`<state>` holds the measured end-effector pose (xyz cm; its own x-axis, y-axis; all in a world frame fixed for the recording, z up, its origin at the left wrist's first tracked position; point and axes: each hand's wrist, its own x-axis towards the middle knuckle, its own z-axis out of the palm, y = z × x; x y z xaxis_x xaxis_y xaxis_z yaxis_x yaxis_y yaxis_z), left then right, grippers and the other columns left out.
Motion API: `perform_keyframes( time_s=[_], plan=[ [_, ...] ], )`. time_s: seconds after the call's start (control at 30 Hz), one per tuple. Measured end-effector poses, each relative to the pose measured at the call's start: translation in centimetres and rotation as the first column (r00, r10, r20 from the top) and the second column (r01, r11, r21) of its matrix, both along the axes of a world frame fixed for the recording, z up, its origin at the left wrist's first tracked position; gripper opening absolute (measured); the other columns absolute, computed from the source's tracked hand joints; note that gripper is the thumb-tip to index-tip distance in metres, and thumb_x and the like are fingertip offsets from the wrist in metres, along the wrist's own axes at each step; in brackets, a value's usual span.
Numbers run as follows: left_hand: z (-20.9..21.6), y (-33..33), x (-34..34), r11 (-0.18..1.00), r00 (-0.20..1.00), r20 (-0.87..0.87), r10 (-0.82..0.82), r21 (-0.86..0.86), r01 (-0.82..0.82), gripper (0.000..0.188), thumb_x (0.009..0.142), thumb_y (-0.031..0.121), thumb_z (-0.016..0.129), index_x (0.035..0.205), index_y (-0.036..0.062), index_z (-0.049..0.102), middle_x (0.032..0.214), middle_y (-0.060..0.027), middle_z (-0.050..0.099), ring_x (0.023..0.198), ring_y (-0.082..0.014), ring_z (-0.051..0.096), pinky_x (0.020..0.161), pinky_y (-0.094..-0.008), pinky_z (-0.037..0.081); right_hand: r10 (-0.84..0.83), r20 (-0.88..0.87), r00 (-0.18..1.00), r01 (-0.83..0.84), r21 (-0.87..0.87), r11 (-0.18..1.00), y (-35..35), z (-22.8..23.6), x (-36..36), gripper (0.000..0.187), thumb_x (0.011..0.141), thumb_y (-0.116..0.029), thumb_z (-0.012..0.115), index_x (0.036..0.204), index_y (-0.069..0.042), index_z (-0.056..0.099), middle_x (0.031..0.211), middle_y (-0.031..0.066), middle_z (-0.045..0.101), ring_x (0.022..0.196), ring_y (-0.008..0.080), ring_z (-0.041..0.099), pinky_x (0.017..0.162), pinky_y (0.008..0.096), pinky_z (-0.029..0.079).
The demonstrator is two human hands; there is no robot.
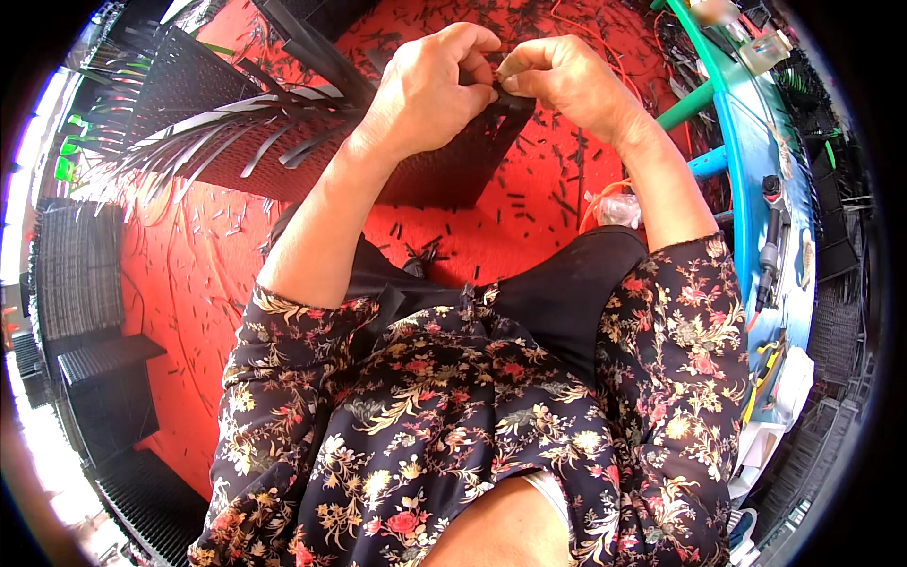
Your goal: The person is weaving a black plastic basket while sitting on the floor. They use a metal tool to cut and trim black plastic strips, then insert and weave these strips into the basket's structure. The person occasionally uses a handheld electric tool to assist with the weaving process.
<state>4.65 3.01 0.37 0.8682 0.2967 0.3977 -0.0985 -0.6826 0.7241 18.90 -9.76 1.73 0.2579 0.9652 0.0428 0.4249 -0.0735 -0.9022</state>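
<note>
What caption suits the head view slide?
Left hand and right hand meet at a black woven piece above a red floor.

a red floor [198,402] spreads beneath the person, littered all round with short black strips [430,251]; an orange cord [591,200] and crumpled clear plastic [619,210] lie on it at two o'clock. a blue-rimmed table [746,189] curves along three o'clock, bearing a slim dark hand tool [771,248] at three and a yellow-handled tool [763,381] towards four.
</note>
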Motion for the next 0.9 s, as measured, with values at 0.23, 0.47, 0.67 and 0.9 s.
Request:
perform_keyframes(
  time_s=[0.23,0.47,0.67,0.9],
  plan=[
    [-0.2,0.1,0.0,0.999,0.999,0.018,0.033,0.024,-0.033,0.044,0.069,-0.003,0.068,0.110,0.0014,0.054,0.077,-0.0031,0.062,0.070,-0.0087,0.056,0.065,-0.0238,0.046,0.118,-0.013,0.993,-0.118,0.022,0.993,-1.4,0.3,0.3,0.027,0.078,-0.006,0.064,0.104,0.001,0.063,0.084,-0.0002,0.061,0.076,0.0059,0.055,0.068,0.0215,0.045],
    [0.3,-0.3,-0.3,0.999,0.999,-0.024,0.042,-0.020,-0.043,0.040,0.069,-0.003,0.067,0.108,0.0016,0.056,0.076,-0.0029,0.062,0.071,-0.0093,0.057,0.069,-0.0236,0.047,0.011,-0.051,0.999,-0.004,0.132,0.991,-1.6,-1.3,-0.2,0.033,0.066,0.000,0.067,0.099,0.001,0.065,0.081,0.0024,0.059,0.077,0.0102,0.056,0.073,0.0251,0.048],
    [0.5,0.0,-0.3,1.000,1.000,-0.006,-0.022,0.002,0.022,0.039,0.068,-0.004,0.068,0.105,0.0015,0.057,0.075,-0.0027,0.062,0.072,-0.0099,0.058,0.070,-0.0240,0.047,0.012,-0.006,1.000,-0.011,0.155,0.988,-1.6,-1.2,-0.1,0.030,0.067,-0.001,0.066,0.097,0.001,0.064,0.080,0.0033,0.060,0.075,0.0103,0.056,0.071,0.0253,0.048],
    [0.4,-0.1,-0.3,1.000,1.000,-0.007,-0.002,0.020,0.002,0.042,0.067,-0.005,0.068,0.107,0.0011,0.056,0.077,-0.0042,0.062,0.073,-0.0115,0.059,0.071,-0.0253,0.047,0.012,-0.061,0.998,-0.007,0.092,0.996,-1.1,0.0,-0.7,0.022,0.072,-0.004,0.063,0.092,0.003,0.066,0.077,0.0053,0.065,0.072,0.0109,0.059,0.071,0.0257,0.048]
  ],
)
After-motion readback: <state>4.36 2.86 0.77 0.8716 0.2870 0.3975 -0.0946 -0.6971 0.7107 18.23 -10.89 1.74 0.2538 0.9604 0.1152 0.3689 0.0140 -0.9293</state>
